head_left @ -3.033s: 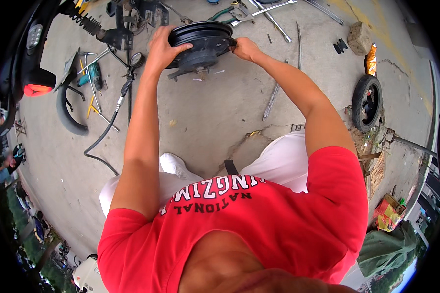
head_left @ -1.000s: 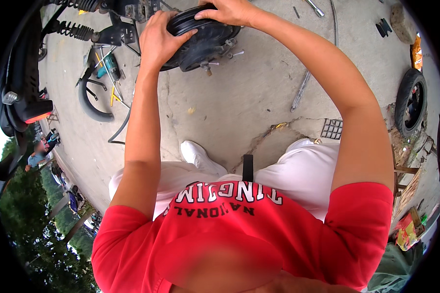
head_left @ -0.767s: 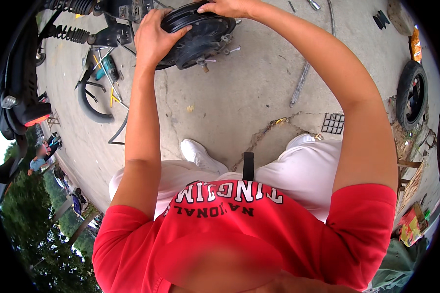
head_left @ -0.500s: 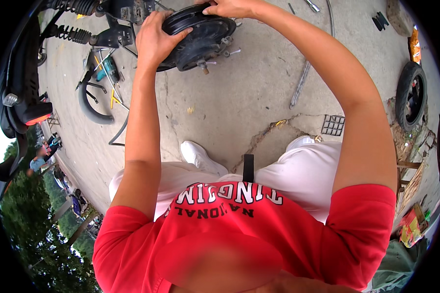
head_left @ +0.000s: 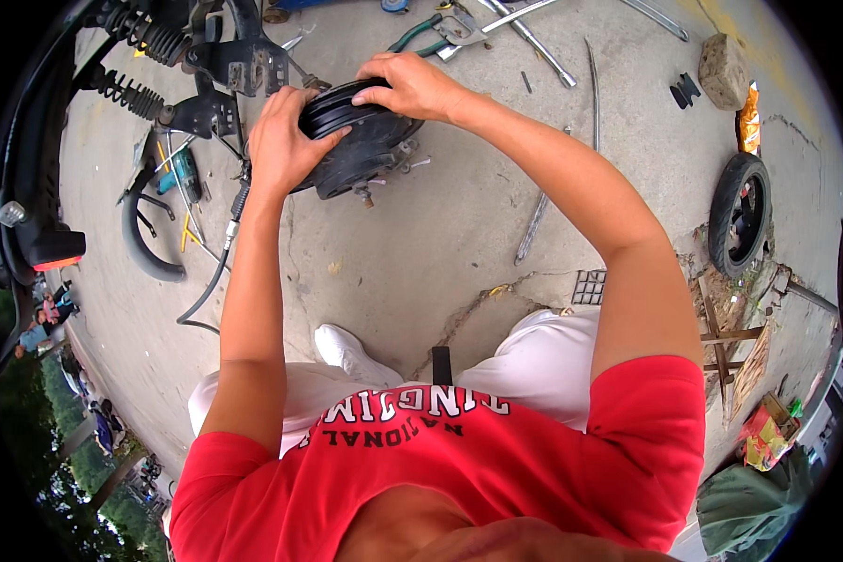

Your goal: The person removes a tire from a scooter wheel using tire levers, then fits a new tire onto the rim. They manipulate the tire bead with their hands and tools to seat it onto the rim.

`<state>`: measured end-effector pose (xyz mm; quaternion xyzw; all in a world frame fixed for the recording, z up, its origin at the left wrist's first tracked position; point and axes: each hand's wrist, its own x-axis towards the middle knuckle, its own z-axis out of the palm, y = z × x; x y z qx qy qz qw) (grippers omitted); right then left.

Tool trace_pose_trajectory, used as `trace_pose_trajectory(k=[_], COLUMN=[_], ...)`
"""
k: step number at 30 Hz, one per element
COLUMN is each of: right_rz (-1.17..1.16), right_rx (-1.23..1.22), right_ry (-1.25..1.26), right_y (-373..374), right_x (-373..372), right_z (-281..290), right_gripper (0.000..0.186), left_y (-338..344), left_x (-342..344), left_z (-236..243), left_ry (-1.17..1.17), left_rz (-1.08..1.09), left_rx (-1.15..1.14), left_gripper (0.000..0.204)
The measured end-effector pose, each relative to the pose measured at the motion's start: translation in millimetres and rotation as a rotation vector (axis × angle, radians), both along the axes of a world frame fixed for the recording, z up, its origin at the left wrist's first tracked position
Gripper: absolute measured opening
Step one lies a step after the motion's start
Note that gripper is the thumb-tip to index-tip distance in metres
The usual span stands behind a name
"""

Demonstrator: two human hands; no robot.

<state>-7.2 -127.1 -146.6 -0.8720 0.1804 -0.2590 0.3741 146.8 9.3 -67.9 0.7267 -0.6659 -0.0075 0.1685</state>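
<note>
A black wheel rim with a hub and bolts sticking out of its near side stands on the concrete in front of me. My left hand grips its left edge, thumb stretched across the top. Over the far right edge curls my right hand, its thumb on the grooved rim and the other fingers partly hidden behind. No tyre is visible on the rim. Just left of the wheel is the black frame of a scooter or similar vehicle, with coil shock absorbers.
Cutters with green handles, a socket wrench and long metal bars lie beyond and right of the wheel. A loose tyre and a stone block sit farther right. At left are a green drill and a curved grey fender.
The view has shifted, so the wheel and both hands appear lower, with more tools visible beyond them. Both hands are still on the rim.
</note>
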Motion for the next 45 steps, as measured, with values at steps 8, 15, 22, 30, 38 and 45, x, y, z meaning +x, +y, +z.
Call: trace_pose_trajectory(k=[8,15,22,30,38,45], right_rz=[-0.213,-0.469,-0.599,-0.754,-0.910,-0.867], right_rx=[-0.102,-0.387,-0.269,0.086,0.276,0.683], right_ry=[0.305,0.558,0.565,0.295,-0.164,-0.376], right_y=[-131,-212,-225,-234,-218,-203], right_x=[-20,7,18,1,-11,-49], right_z=[-67,-126,-148,-161,-164,-145], right_gripper=[0.030,0.026,0.030,0.029,0.033,0.027], left_y=[-7,-2,4,2,3,5], left_x=[-3,2,13,10,8,9], left_z=[4,7,2,4,4,1], left_ry=[0.041,0.120,0.122,0.119,0.068,0.064], left_rz=[-0.042,-0.017,-0.050,-0.086,-0.071,-0.076], left_rx=[-0.030,0.002,-0.028,-0.066,-0.036,-0.041], left_gripper=[0.047,0.048,0.048,0.046,0.045,0.044])
